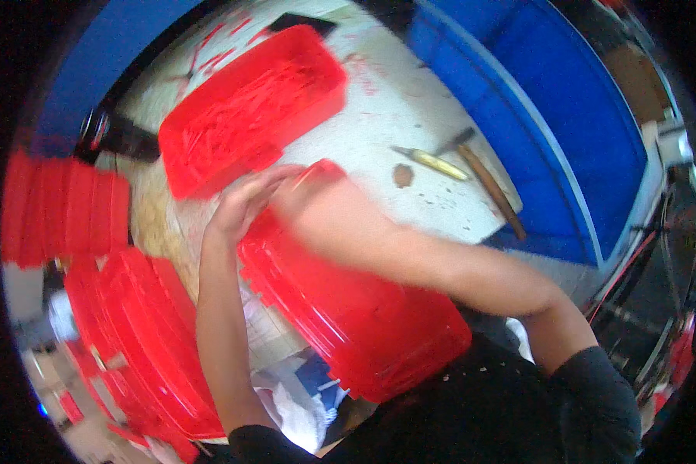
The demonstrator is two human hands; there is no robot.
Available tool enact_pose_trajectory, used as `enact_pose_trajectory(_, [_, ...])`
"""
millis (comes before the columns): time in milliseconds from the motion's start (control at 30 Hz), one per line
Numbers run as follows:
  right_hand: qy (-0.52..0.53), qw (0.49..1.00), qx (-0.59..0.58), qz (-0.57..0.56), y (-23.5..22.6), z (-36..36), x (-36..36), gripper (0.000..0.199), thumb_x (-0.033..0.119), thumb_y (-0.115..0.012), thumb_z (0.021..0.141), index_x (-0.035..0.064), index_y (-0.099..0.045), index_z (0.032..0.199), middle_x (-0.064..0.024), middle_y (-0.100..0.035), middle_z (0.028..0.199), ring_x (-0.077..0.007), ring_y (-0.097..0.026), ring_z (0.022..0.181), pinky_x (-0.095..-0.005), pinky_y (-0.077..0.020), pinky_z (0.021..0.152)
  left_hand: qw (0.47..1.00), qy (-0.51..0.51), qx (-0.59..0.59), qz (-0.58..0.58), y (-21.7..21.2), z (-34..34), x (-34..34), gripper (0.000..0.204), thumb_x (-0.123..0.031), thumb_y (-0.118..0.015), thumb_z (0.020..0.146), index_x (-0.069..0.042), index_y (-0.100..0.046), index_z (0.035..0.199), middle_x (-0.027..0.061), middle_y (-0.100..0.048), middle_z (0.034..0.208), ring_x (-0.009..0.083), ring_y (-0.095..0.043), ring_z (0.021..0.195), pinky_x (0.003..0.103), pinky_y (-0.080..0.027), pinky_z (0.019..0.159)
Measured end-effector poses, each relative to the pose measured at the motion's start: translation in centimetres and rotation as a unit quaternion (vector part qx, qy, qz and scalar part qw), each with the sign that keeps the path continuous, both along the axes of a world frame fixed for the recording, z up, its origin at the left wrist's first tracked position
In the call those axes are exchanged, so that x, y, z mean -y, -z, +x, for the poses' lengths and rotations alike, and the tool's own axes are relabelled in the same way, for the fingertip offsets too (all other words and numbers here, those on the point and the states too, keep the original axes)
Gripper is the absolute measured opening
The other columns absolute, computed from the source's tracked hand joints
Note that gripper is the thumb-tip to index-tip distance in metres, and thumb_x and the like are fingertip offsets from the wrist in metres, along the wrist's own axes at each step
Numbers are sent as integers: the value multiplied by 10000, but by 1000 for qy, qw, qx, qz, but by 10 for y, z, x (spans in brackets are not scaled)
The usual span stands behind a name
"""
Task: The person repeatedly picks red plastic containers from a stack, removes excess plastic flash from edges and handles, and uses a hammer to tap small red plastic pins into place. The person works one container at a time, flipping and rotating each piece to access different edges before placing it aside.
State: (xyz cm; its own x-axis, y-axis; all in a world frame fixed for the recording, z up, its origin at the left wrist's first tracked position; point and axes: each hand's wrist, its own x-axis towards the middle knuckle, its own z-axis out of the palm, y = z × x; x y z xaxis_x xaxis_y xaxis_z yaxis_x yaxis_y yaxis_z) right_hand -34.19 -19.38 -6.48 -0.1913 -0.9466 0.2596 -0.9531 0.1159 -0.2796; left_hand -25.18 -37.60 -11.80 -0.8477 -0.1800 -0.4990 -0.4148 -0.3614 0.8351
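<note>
A glossy red plastic box lies tilted across my lap, its ribbed rim towards the left. My left hand is at the far end of the box, fingers closed round its edge. Reaching across the top from the right, my right hand is at the same end, close to the left one. Motion smears its fingers, so whether they hold anything is unclear. Just beyond both hands stands an open red bin with thin red plastic strips in it.
On the pale worktop lie a yellow-handled knife and a wooden-handled hammer. A large blue crate stands at the right. Stacked red plastic pieces and more red parts are at the left. A white cloth lies below.
</note>
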Motion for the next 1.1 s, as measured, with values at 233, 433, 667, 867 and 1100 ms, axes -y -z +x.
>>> enact_pose_trajectory(233, [47,992,112,43,18,-45,-66,160,66,-631,834,62,-670,989,-137,-692,989,-294,-697,886,-418,-563,690,841,153,65,-515,21,42,-16,290,-91,-651,862,13,-650,1133,254,-681,1037,403,-662,1000,415,-512,842])
enact_pose_trajectory(433, [167,974,-140,55,97,-106,-104,228,169,-639,851,19,-669,1020,-157,-678,1019,-302,-663,982,-402,-544,808,846,-78,138,-509,26,156,-12,323,-36,-643,856,15,-640,1176,188,-720,1056,282,-698,974,377,-526,843])
enact_pose_trajectory(667, [176,945,244,-130,76,-109,-158,165,118,-559,897,15,-622,1010,-196,-640,991,-374,-623,976,-433,-501,825,899,-82,271,-333,-16,222,-76,350,-218,-669,912,34,-648,1154,128,-732,990,193,-703,861,373,-555,722])
enact_pose_trajectory(867, [198,779,594,-25,77,-83,-235,250,209,-476,1028,28,-574,886,12,-531,706,-70,-505,627,-253,-414,575,667,-18,370,-646,-129,123,-112,273,-270,-667,899,-12,-706,978,196,-686,746,337,-697,708,397,-545,652])
enact_pose_trajectory(1100, [173,779,602,22,69,-94,-177,310,234,-461,1042,29,-595,851,-3,-527,658,-70,-492,600,-254,-395,548,664,-17,112,-739,-12,-38,-86,435,-361,-667,906,-5,-621,1153,233,-680,1050,385,-668,936,483,-534,778])
